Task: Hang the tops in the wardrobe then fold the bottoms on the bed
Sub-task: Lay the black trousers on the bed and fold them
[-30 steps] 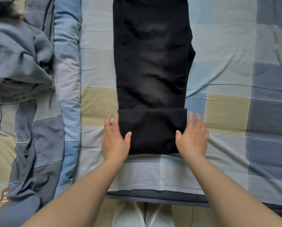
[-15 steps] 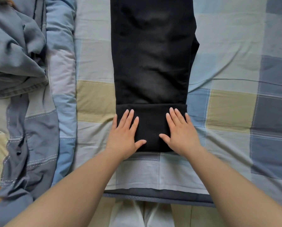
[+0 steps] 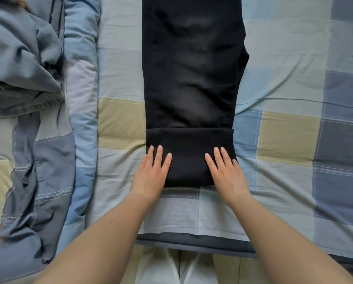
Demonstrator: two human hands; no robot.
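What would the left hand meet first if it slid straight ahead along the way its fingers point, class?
The left hand lies flat on the folded end of the black trousers. Straight ahead it would likely meet the fold's far edge, then the flat trouser leg beyond.

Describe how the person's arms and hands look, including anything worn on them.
Both forearms are bare as far as the frame shows: no sleeves or cuffs visible. The left hand and the right hand wear no gloves, and no rings, watch or bracelet show on fingers or wrists. The fingernails are short and look unpainted. No markings or bandages are visible.
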